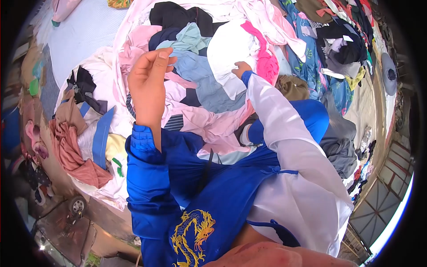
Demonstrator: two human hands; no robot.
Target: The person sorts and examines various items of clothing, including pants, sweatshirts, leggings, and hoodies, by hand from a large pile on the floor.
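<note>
My left hand (150,84), out of a blue sleeve, is raised above the clothes, its thumb and fingertips close together; whether anything thin is between them cannot be made out. Farther forward and to the right, my right hand (241,69), in a white sleeve, is closed at the edge of a white cloth (224,49). A bright pink cloth (267,62) lies along that cloth's right side. Between my hands are a grey-blue garment (200,75) and a light teal one (191,39). Light pink fabric (209,122) spreads nearer my lap.
Black clothing (178,18) lies at the far side. Blue floral fabric (300,53) and mixed dark garments (344,49) are at the right, with a grey hat (388,73) beyond. Dusty-rose cloth (73,149) lies at the left. A vehicle wheel (78,206) shows at lower left.
</note>
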